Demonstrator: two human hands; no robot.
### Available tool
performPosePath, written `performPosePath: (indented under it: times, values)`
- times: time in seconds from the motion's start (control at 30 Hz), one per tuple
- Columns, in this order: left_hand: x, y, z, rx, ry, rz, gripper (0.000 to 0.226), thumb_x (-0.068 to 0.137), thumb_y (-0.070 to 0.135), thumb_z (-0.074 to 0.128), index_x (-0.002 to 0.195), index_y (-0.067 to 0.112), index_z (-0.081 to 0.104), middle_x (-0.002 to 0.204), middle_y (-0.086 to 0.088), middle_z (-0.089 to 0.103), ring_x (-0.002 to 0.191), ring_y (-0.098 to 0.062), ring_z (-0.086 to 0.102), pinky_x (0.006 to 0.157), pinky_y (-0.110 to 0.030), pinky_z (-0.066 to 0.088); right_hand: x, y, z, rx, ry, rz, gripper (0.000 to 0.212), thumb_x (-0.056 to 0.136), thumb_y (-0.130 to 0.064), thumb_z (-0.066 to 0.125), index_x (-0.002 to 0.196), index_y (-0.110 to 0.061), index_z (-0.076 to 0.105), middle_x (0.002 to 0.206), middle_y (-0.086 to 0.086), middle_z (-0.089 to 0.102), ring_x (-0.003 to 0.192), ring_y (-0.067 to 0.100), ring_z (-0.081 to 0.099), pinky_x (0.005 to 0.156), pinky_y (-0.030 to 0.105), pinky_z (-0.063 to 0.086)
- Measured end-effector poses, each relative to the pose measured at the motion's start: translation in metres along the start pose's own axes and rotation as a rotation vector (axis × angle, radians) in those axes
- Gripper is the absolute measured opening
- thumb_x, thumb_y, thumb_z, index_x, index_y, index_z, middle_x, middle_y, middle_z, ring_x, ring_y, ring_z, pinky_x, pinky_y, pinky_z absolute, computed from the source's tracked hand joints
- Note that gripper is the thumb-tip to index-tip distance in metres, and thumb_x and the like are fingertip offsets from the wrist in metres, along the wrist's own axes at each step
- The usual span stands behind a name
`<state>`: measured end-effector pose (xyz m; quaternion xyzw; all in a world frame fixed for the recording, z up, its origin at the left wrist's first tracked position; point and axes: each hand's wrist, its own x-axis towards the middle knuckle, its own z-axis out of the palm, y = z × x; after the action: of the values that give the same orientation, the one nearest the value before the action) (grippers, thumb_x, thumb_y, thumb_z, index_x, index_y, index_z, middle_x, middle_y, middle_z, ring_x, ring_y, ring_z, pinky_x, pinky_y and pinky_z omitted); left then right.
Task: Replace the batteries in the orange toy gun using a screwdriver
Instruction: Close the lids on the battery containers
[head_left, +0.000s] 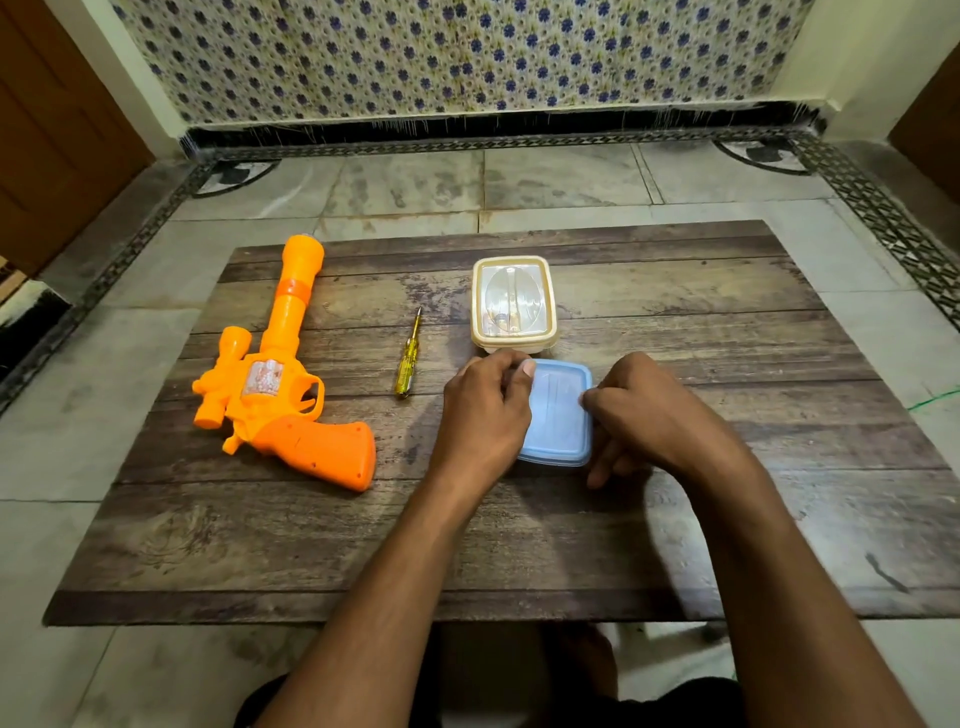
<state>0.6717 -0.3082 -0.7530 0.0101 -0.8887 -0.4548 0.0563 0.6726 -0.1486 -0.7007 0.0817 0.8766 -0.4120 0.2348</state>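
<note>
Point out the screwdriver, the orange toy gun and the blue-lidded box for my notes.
screwdriver (406, 367): head view, on its yellow handle.
orange toy gun (317, 447): head view, on the grip.
blue-lidded box (558, 410): head view, on the middle of the lid.

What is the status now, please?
Both hands, left and right, grip blue box. Toy gun, screwdriver untouched. Nothing in the way.

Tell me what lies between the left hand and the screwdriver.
Nothing visible: only bare wooden board separates the left hand, now on the blue box, from the screwdriver.
</note>
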Motion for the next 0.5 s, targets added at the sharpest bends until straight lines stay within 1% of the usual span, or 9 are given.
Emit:
performPosePath:
  times: [0.07,0.13,0.17,0.23,0.27,0.37,0.43,0.5]
  values:
    - [0.001,-0.001,0.002,0.011,0.008,-0.026,0.025,0.107,0.036,0.051,0.109,0.018,0.068,0.104,-0.003,0.070,0.097,-0.017,0.065,0.070,-0.028,0.042,0.002,0.001,0.001,0.036,0.065,-0.028,0.020,0.091,-0.004,0.045,0.105,0.004,0.055,0.070,0.025,0.073,0.056,0.035,0.075,0.067,0.049,0.063]
    - [0.001,-0.001,0.004,0.031,0.016,-0.058,0.024,0.107,0.036,0.050,0.107,0.018,0.065,0.108,-0.003,0.068,0.099,-0.017,0.064,0.072,-0.029,0.042,0.005,0.001,0.003,0.068,0.097,-0.052,0.015,0.093,-0.008,0.048,0.107,-0.009,0.052,0.082,0.023,0.072,0.056,0.035,0.075,0.065,0.051,0.064]
    - [0.001,0.000,0.004,0.043,0.017,-0.068,0.022,0.107,0.035,0.050,0.107,0.017,0.064,0.109,-0.003,0.068,0.100,-0.017,0.063,0.073,-0.029,0.041,0.006,0.002,0.004,0.077,0.092,-0.056,0.015,0.093,-0.009,0.049,0.108,-0.012,0.051,0.085,0.023,0.071,0.056,0.036,0.075,0.064,0.051,0.064]
    - [0.000,0.002,0.004,0.062,0.017,-0.076,0.021,0.108,0.033,0.049,0.107,0.016,0.062,0.109,-0.004,0.065,0.099,-0.018,0.061,0.074,-0.030,0.041,0.008,0.003,0.006,0.081,0.077,-0.057,0.015,0.093,-0.010,0.048,0.107,-0.014,0.050,0.089,0.023,0.070,0.056,0.037,0.075,0.066,0.055,0.064]
    - [-0.001,0.003,0.003,0.069,0.017,-0.076,0.021,0.108,0.032,0.049,0.107,0.016,0.062,0.109,-0.005,0.065,0.099,-0.018,0.060,0.075,-0.030,0.040,0.008,0.004,0.006,0.075,0.077,-0.059,0.015,0.093,-0.010,0.048,0.107,-0.014,0.050,0.090,0.024,0.069,0.056,0.037,0.074,0.065,0.055,0.064]
    - [-0.004,0.004,0.001,0.112,0.014,-0.069,0.028,0.108,0.034,0.048,0.107,0.013,0.066,0.106,-0.007,0.065,0.096,-0.019,0.060,0.073,-0.029,0.038,0.009,0.005,0.005,0.081,0.092,-0.070,0.016,0.093,-0.008,0.050,0.109,-0.011,0.050,0.091,0.026,0.068,0.056,0.036,0.074,0.056,0.044,0.062]
    - [-0.006,0.005,-0.002,0.135,0.005,-0.078,0.036,0.109,0.038,0.045,0.097,0.011,0.065,0.098,-0.009,0.066,0.091,-0.022,0.061,0.066,-0.031,0.036,0.009,0.006,0.005,0.088,0.109,-0.108,0.015,0.093,-0.009,0.051,0.108,-0.012,0.051,0.091,0.024,0.068,0.056,0.035,0.074,0.053,0.041,0.060]
    - [-0.008,0.009,-0.006,0.130,0.007,-0.099,0.039,0.110,0.040,0.042,0.087,0.013,0.058,0.089,-0.008,0.064,0.083,-0.024,0.060,0.056,-0.032,0.030,0.009,0.008,0.006,0.081,0.122,-0.176,0.013,0.094,-0.011,0.054,0.106,-0.015,0.052,0.091,0.020,0.068,0.058,0.033,0.073,0.052,0.044,0.061]
